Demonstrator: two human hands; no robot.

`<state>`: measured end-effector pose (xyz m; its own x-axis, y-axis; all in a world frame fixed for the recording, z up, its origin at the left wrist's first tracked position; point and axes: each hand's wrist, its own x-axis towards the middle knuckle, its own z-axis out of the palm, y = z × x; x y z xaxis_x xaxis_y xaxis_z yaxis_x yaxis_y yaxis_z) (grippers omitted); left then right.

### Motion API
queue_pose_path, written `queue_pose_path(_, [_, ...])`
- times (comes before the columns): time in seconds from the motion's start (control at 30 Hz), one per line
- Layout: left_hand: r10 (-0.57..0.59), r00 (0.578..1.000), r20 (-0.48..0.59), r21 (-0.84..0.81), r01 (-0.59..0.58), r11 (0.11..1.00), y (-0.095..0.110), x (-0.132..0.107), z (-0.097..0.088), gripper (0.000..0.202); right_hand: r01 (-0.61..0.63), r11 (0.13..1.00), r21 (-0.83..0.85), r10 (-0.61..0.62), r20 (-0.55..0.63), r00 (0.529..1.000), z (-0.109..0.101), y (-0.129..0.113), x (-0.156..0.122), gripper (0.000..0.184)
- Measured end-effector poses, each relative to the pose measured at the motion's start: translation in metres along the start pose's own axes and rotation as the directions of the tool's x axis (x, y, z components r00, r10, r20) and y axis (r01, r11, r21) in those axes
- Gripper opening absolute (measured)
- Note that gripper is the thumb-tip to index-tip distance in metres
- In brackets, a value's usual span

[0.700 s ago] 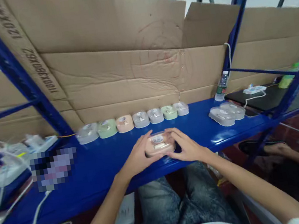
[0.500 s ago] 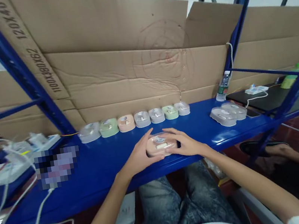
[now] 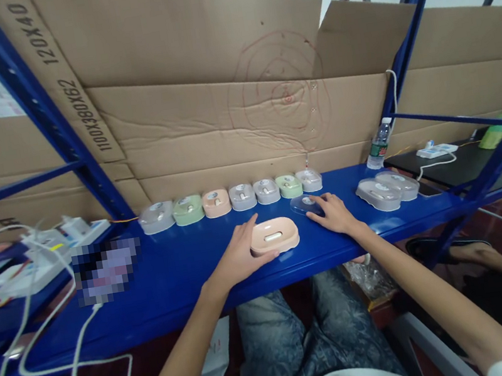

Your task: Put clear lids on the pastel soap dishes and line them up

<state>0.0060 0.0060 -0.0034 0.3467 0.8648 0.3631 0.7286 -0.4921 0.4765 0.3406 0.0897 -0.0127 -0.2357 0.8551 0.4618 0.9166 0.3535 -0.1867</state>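
Note:
A peach-coloured oval box base (image 3: 274, 236) with a small white piece in it lies uncovered on the blue shelf (image 3: 174, 276). My left hand (image 3: 241, 252) rests against its left side, thumb and fingers curled round the rim. My right hand (image 3: 334, 213) is to the right and a little farther back, holding the clear lid (image 3: 305, 205) down on the shelf with its fingers on top. The lid lies apart from the base.
A row of several lidded oval boxes (image 3: 230, 198) in grey, green and peach lines the cardboard back wall. Two more clear-lidded boxes (image 3: 387, 189) and a water bottle (image 3: 378, 146) stand at right. A power strip (image 3: 46, 249) with white cables lies at left. Another person's foot (image 3: 451, 248) shows at lower right.
Both hands were cupped around the closed peach box. My right hand has since lifted the clear lid off and set it down to the right; my left hand stays at the base.

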Motion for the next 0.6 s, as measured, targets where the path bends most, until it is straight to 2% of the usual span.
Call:
queue_pose_path(0.07, [0.017, 1.0, -0.007, 0.03, -0.017, 0.999, 0.001, -0.001, 0.001, 0.106, 0.014, 1.0, -0.021, -0.014, 0.025, 1.0, 0.0, -0.004, -0.001, 0.063])
queue_pose_path(0.13, [0.031, 0.999, -0.007, 0.041, -0.031, 0.999, 0.001, -0.002, 0.001, 0.108, 0.055, 0.998, 0.014, -0.055, -0.023, 0.998, -0.005, -0.014, -0.003, 0.064])
queue_pose_path(0.23, [0.015, 1.0, -0.003, 0.03, -0.015, 0.999, 0.002, -0.003, -0.001, 0.109, 0.222, 0.958, 0.179, -0.213, -0.069, 0.975, -0.015, -0.039, -0.009, 0.067])
queue_pose_path(0.33, [0.002, 1.0, 0.013, -0.009, -0.002, 1.0, 0.003, -0.003, -0.002, 0.11, 0.423, 0.82, 0.386, -0.45, -0.021, 0.893, -0.018, -0.07, -0.015, 0.077])
queue_pose_path(0.4, [0.011, 1.0, 0.028, -0.029, -0.011, 1.0, 0.002, -0.003, -0.002, 0.11, 0.503, 0.741, 0.444, -0.566, 0.01, 0.825, -0.015, -0.086, -0.017, 0.074])
queue_pose_path(0.43, [0.015, 0.999, 0.034, -0.034, -0.014, 0.999, 0.002, -0.003, -0.002, 0.109, 0.523, 0.724, 0.449, -0.593, 0.019, 0.805, -0.013, -0.092, -0.018, 0.069])
queue_pose_path(0.5, [0.016, 0.999, 0.038, -0.035, -0.014, 0.999, 0.001, -0.003, -0.002, 0.108, 0.525, 0.726, 0.444, -0.597, 0.027, 0.802, -0.009, -0.097, -0.019, 0.059])
queue_pose_path(0.6, [0.015, 0.999, 0.038, -0.031, -0.014, 0.999, -0.001, -0.002, -0.001, 0.108, 0.47, 0.744, 0.476, -0.543, 0.02, 0.84, -0.007, -0.093, -0.019, 0.055])
